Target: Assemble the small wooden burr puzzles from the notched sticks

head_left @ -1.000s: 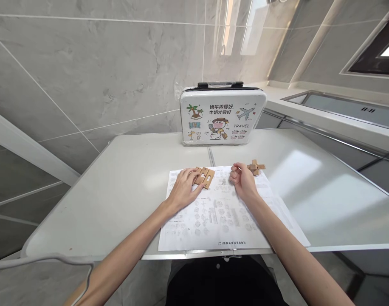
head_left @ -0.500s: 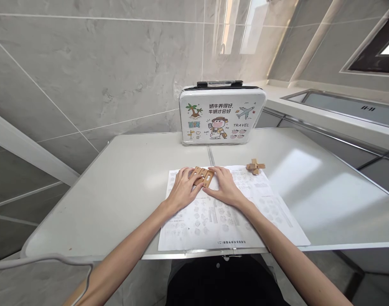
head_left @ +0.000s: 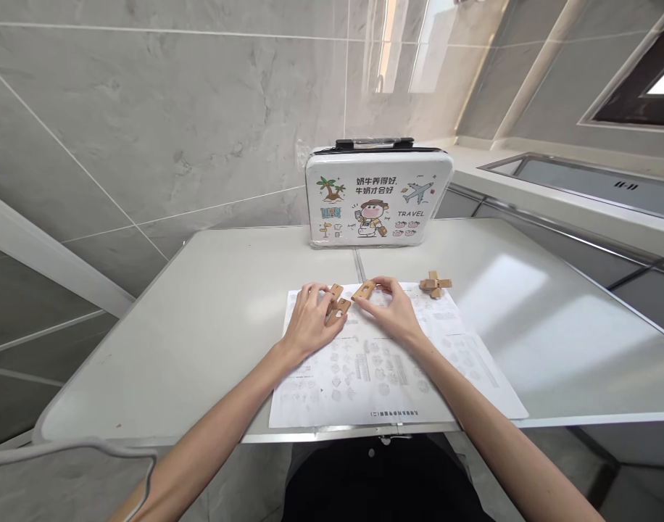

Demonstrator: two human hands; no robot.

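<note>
Between finger and thumb of my right hand (head_left: 391,310) is a flat wooden puzzle piece (head_left: 364,291) with a slot cut through it, held tilted above the paper. My left hand (head_left: 313,319) has its fingers curled over two more slotted wooden pieces, a nearer one (head_left: 340,312) and a farther one (head_left: 336,291), both partly covered. Under both hands lies a printed sheet (head_left: 364,391) with small diagrams. An assembled wooden cross puzzle (head_left: 435,284) rests by the sheet's far right corner.
A white cartoon-printed case (head_left: 378,199) stands upright at the back of the pale folding table (head_left: 163,348), near the tiled wall. A counter with a sink (head_left: 593,185) is to the right. A grey cable (head_left: 93,444) loops at lower left.
The wooden pieces were side by side between both hands. My right hand has drawn one away to the right and lifted it; the other two stay with my left hand, now slightly apart.
</note>
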